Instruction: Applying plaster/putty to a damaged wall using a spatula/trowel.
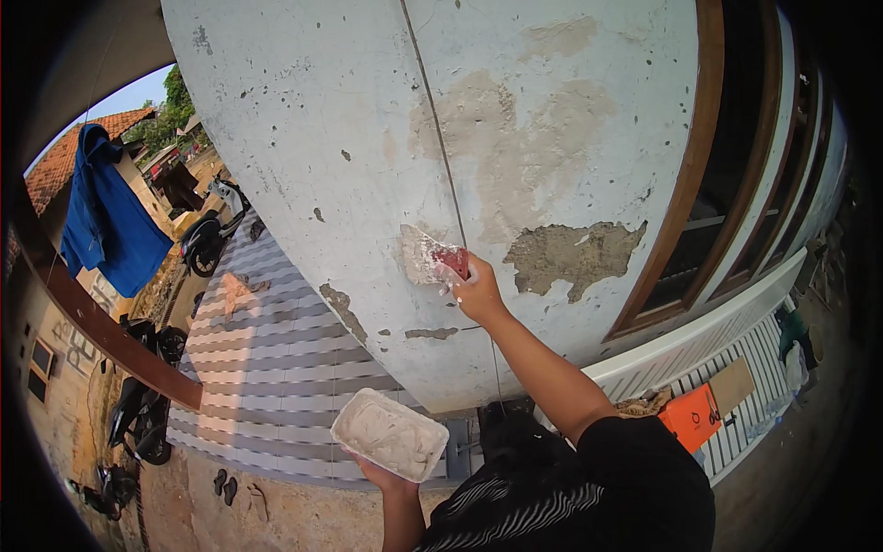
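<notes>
My right hand [478, 294] is raised against a worn white wall [368, 138] and grips a putty knife [443, 259] with a red handle. Its blade lies flat on a patch of fresh pale filler on the wall. Just right of it, a bare grey patch [570, 256] shows where plaster has come off. Lower down, my left hand [379, 476] holds a white rectangular tray [389, 434] from underneath. The tray is filled with pale wet putty.
A brown-framed window [727, 184] stands to the right of the wall. Striped tiled floor [267, 368] lies below left, with parked motorbikes [207, 235] beyond it. A blue cloth [110, 216] hangs at the left. An orange box [692, 416] and cardboard lie at the lower right.
</notes>
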Demonstrator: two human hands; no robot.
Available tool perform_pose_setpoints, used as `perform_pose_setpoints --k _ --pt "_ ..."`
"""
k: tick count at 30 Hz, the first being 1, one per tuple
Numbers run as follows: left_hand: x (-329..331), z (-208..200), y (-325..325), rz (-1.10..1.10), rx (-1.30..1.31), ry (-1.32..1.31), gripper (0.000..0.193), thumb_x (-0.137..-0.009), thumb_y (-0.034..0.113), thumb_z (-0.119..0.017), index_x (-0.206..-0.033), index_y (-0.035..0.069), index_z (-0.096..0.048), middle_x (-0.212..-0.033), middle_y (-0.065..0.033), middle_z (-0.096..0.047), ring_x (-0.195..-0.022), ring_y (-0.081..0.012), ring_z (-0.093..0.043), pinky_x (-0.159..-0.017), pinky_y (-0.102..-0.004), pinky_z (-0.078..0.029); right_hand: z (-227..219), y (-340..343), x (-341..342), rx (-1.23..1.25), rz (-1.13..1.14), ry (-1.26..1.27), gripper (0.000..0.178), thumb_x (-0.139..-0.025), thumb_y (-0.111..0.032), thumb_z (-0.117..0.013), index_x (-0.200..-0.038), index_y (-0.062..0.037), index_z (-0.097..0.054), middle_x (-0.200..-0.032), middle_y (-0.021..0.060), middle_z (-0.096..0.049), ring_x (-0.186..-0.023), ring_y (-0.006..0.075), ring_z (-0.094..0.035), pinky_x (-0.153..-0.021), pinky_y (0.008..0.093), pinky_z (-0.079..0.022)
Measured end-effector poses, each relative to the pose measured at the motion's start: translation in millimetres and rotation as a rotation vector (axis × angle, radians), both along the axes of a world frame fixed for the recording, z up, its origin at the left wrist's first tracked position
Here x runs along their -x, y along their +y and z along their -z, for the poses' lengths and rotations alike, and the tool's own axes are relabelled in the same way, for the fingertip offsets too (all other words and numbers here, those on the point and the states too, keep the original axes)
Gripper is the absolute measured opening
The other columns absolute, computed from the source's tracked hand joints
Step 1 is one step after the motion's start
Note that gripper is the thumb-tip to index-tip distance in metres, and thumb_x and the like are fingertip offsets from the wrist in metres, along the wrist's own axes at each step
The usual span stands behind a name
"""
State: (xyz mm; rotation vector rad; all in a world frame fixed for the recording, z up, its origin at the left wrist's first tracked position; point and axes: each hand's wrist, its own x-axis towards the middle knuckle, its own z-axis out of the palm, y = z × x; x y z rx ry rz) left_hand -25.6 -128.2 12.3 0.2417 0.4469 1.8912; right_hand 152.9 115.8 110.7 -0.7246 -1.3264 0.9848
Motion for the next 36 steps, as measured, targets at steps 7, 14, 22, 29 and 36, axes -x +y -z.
perform_pose_setpoints --k 7,14,22,29,36 --pt "1 1 0 0.036 -0.036 -0.012 0.074 -0.093 0.069 -0.036 -0.147 0.018 -0.039 -0.146 -0.0091 -0.046 -0.128 -0.0386 -0.049 -0.102 -0.0604 -0.044 0 19 -9 -0.656 0.619 -0.429 0.015 -0.083 -0.003 -0.068 -0.096 0.004 -0.064 -0.081 0.0175 -0.058 -0.07 0.0352 -0.06 -0.061 0.0387 -0.05" --pt "5 0 -1 0.015 -0.02 -0.031 0.073 -0.094 0.068 -0.035 -0.146 0.017 -0.04 -0.145 -0.0093 -0.047 -0.127 -0.0384 -0.05 -0.102 -0.0602 -0.044 6 26 -36 -0.558 0.738 -0.545 0.017 -0.083 -0.008 -0.068 -0.097 0.0005 -0.065 -0.09 0.0155 -0.058 -0.077 0.0364 -0.061 -0.066 0.0432 -0.05" --pt "-3 -8 -4 0.017 -0.009 0.0 0.072 -0.095 0.067 -0.033 -0.146 0.017 -0.041 -0.143 -0.0094 -0.048 -0.126 -0.0369 -0.051 -0.101 -0.0584 -0.045 9 -11 -70 -0.513 0.666 -0.409 0.023 -0.078 -0.002 -0.067 -0.101 0.0006 -0.066 -0.085 0.0145 -0.058 -0.075 0.0344 -0.061 -0.063 0.0412 -0.049" --pt "-10 -12 -4 0.061 0.011 -0.014 0.072 -0.095 0.067 -0.032 -0.146 0.017 -0.041 -0.143 -0.0087 -0.049 -0.125 -0.0361 -0.052 -0.101 -0.0575 -0.046 18 -30 -38 -0.703 0.642 -0.718 0.043 -0.065 -0.005 -0.067 -0.107 -0.0091 -0.071 -0.091 0.0128 -0.061 -0.08 0.0311 -0.063 -0.065 0.0386 -0.053" --pt "-6 -5 1 0.081 -0.033 -0.002 0.073 -0.094 0.069 -0.033 -0.146 0.018 -0.041 -0.144 -0.0086 -0.048 -0.125 -0.0366 -0.052 -0.101 -0.0587 -0.045 62 -1 24 -0.593 0.62 -0.845 0.035 -0.067 -0.005 -0.069 -0.101 -0.011 -0.072 -0.082 0.0123 -0.059 -0.08 0.0313 -0.062 -0.065 0.041 -0.055"
